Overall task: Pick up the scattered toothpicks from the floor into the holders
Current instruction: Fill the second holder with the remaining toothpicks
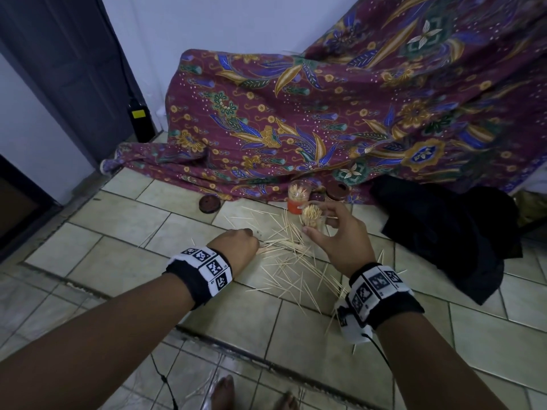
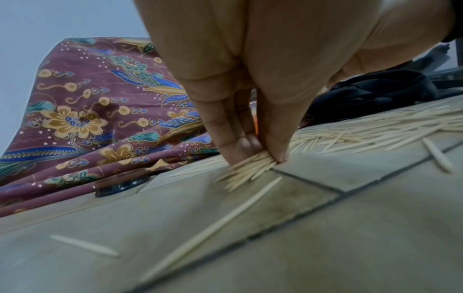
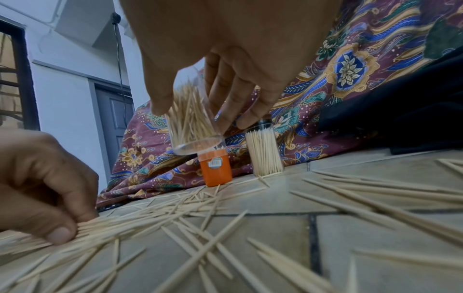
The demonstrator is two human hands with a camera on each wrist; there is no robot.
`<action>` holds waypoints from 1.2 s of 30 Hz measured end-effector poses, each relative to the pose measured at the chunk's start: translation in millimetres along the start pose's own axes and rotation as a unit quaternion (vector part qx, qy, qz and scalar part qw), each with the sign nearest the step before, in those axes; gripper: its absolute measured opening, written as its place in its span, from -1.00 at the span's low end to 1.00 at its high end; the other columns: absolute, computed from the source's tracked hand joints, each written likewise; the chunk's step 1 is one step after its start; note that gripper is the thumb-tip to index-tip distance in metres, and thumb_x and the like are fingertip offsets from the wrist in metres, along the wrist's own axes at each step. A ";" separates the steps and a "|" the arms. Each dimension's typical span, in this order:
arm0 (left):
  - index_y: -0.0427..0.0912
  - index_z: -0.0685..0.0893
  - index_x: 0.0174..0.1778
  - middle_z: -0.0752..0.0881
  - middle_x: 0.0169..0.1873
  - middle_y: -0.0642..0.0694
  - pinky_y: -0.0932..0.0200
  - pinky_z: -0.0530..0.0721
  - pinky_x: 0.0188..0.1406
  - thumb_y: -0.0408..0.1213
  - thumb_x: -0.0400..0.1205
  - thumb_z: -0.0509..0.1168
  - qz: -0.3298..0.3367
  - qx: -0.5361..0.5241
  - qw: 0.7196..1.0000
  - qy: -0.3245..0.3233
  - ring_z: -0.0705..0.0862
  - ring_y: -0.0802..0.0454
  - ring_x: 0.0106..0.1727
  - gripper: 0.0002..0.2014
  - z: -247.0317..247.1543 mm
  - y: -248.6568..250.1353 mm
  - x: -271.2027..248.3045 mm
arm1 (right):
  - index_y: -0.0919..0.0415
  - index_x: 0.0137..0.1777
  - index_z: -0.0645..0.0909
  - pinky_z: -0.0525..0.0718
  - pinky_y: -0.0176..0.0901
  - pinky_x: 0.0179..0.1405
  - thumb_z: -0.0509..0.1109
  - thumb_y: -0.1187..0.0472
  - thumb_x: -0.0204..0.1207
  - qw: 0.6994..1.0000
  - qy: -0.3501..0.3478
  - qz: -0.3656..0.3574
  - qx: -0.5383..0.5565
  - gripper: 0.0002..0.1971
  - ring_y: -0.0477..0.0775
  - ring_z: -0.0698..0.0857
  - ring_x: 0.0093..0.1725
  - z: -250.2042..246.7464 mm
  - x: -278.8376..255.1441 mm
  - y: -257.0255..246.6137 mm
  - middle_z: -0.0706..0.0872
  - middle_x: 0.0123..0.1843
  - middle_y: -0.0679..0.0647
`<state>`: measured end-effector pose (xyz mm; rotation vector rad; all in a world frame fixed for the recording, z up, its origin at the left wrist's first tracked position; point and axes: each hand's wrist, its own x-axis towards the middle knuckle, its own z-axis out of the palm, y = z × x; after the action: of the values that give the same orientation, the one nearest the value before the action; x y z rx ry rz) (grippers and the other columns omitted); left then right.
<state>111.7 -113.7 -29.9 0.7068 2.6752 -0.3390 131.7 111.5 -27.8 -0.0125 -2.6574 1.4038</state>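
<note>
Loose toothpicks (image 1: 296, 267) lie scattered over the tiled floor (image 1: 133, 220). My left hand (image 1: 253, 236) reaches down to the floor and pinches a bundle of toothpicks (image 2: 250, 166) between thumb and fingers (image 2: 233, 142). My right hand (image 1: 318, 223) holds a clear holder (image 3: 192, 126), partly filled with toothpicks and tilted, a little above the floor. Behind it stand an orange-based holder (image 1: 297, 199) with toothpicks and a clear holder with a dark lid (image 1: 337, 192), packed full (image 3: 267, 152).
A loose dark lid (image 1: 209, 203) lies on the floor at the edge of a patterned maroon cloth (image 1: 296, 113). A black bundle of fabric (image 1: 444, 232) sits to the right. A dark door (image 1: 74, 69) is at the far left. Bare feet (image 1: 225, 392) show at the bottom.
</note>
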 end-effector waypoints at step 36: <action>-0.17 0.62 -0.11 0.65 -0.32 -0.07 0.11 0.58 -0.21 -0.13 0.76 0.15 0.078 -0.144 0.984 0.066 0.59 0.02 -0.31 -0.76 -77.0 -55.1 15.8 | -0.09 0.26 0.55 0.68 -0.03 0.22 0.64 -0.02 0.36 0.999 0.013 0.010 -0.037 -0.51 -0.14 0.67 0.15 7.1 13.0 -8.3 0.69 0.12 -0.18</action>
<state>49.5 -129.4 41.5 0.8648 2.6890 0.1386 118.4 101.9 -23.4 -0.0641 -2.6945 1.3013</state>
